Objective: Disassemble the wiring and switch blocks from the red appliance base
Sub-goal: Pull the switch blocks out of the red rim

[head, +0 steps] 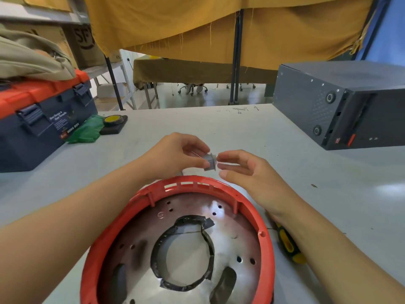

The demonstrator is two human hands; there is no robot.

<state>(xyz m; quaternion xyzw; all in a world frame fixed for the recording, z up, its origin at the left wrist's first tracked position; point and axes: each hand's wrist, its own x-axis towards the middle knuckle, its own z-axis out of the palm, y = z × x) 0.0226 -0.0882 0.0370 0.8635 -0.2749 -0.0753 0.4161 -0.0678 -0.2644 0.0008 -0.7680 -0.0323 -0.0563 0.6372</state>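
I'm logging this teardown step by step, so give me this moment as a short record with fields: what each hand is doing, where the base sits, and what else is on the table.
left hand: pinches a small grey switch block above the table
right hand: fingertips at the block's right end, grip unclear
red appliance base: on the grey table, near the person, open side up
screwdriver: yellow and black, under the right forearm
toolbox: far left, lid closed
dark grey case: far right
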